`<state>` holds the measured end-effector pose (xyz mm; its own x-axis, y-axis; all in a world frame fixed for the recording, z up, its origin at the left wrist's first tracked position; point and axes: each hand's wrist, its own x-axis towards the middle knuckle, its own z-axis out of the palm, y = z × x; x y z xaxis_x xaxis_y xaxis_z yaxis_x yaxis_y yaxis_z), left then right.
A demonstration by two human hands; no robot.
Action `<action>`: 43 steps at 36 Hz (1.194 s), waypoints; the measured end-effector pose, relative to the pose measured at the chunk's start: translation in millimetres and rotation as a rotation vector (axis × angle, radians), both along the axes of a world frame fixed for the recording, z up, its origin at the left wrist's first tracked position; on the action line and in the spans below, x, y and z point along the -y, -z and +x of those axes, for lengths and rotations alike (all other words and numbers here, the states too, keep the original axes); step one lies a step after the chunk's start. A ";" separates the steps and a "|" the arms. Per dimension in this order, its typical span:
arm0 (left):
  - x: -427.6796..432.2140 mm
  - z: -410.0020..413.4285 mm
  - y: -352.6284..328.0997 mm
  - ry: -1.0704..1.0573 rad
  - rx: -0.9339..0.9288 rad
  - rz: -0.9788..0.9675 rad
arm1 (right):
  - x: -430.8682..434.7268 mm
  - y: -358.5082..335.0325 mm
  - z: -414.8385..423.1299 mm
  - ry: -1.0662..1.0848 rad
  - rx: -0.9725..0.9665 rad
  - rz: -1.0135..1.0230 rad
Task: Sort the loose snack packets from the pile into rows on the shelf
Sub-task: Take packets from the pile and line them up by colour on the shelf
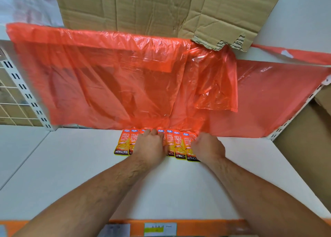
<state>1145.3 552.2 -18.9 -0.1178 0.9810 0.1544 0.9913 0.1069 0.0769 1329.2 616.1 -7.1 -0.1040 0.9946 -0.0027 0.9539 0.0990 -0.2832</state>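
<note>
Head view is showing one row of orange foil snack packets (176,144) lined up side by side at the back of the flat white shelf (71,165), so sorting is looking underway. The pile itself is not showing, so what is remaining cannot be judged. The left hand (150,145) is lying over the row's middle, its stretched fingers pressing on the packets. The right hand (207,149) is touching the row's right end, but whether it is gripping a packet I cannot tell. A translucent orange plastic sheet (107,79) is hanging down to the packets' tops and crowding the back edge, with creased brown cardboard (143,7) lying above it.
</note>
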 end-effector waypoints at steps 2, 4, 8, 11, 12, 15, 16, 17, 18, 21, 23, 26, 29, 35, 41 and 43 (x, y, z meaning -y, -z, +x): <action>4.1 -2.5 4.2 0.009 0.000 0.008 | 9.4 1.2 -3.2 -0.075 0.002 0.066; 10.1 -4.9 7.2 0.018 -0.002 0.007 | 18.4 3.7 -7.3 -0.157 0.011 0.091; 29.6 -8.5 8.1 0.006 0.012 -0.011 | 39.0 6.8 -18.0 -0.276 0.071 0.075; 46.6 -11.0 3.6 -0.045 0.017 -0.022 | 52.1 4.0 -28.0 -0.368 0.102 0.068; 52.8 -11.8 1.7 -0.068 0.022 -0.018 | 56.2 1.7 -31.2 -0.397 0.105 0.070; 75.7 -12.6 -4.7 -0.145 0.042 -0.012 | 69.2 -5.2 -39.9 -0.473 0.097 0.059; 84.7 -12.7 -6.0 -0.164 0.044 -0.018 | 74.3 -6.4 -42.5 -0.495 0.093 0.051; 94.4 -13.0 -7.2 -0.179 0.042 -0.026 | 79.7 -7.2 -44.6 -0.519 0.088 0.047; 104.3 -13.7 -8.3 -0.193 0.036 -0.040 | 85.5 -7.6 -46.6 -0.546 0.086 0.047; 136.3 -16.1 -10.8 -0.262 0.009 -0.069 | 103.7 -6.7 -51.9 -0.632 0.085 0.047; 159.0 -17.5 -11.8 -0.322 0.001 -0.080 | 116.3 -6.2 -57.7 -0.683 0.088 0.034; 190.6 -22.6 -11.3 -0.408 -0.001 -0.088 | 133.6 -5.4 -71.7 -0.754 0.090 0.026; 225.2 -33.2 -10.8 -0.500 0.020 -0.099 | 154.3 -5.7 -90.6 -0.818 0.066 0.005; 282.5 -62.3 -16.1 -0.629 0.103 -0.072 | 196.8 -9.6 -133.3 -0.936 0.046 -0.010; 328.3 -109.9 -10.6 -0.711 0.164 -0.028 | 235.4 -12.8 -196.5 -1.044 0.058 -0.014; 344.4 -134.6 -8.1 -0.722 0.163 -0.023 | 251.2 -13.0 -224.3 -1.070 0.057 -0.013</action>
<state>1010.8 207.8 -10.8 -0.7544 0.6537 0.0602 0.6501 0.7312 0.2067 1104.9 364.9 5.9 -0.9211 0.3867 -0.0450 0.3853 0.8889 -0.2479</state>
